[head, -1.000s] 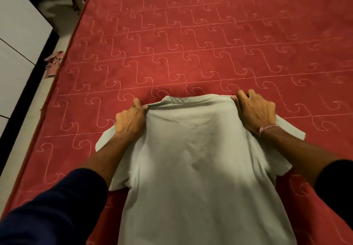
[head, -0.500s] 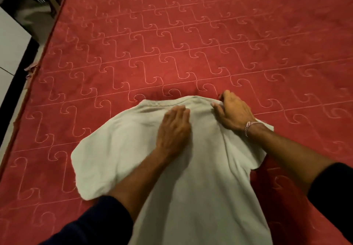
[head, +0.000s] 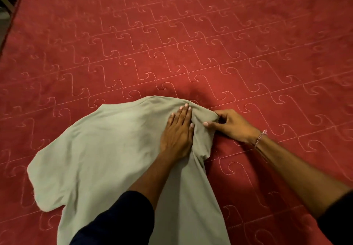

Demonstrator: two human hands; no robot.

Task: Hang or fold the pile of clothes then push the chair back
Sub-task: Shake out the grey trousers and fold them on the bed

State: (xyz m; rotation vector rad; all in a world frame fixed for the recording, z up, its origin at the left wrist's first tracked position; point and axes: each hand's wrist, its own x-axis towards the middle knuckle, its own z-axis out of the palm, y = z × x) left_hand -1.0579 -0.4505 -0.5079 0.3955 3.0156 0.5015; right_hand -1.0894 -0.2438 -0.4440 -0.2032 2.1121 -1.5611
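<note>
A pale grey-green T-shirt [head: 99, 149] lies face down on the red quilted mattress [head: 191, 44], its collar end pointing away from me. My left hand [head: 178, 134] presses flat on the shirt near the collar, fingers straight. My right hand [head: 231, 125] pinches the shirt's right shoulder edge, which is folded in toward the middle beside my left hand. The left sleeve spreads out flat at the lower left. The shirt's hem runs out of the frame at the bottom. No chair is in view.
The mattress fills nearly the whole view, with bare red surface beyond and to both sides of the shirt. Its left edge [head: 11, 21] curves down at the upper left, with dark floor past it.
My left hand let go of the left shoulder and moved to press flat near the collar. My right hand has drawn the right shoulder inward, folding that side over.
</note>
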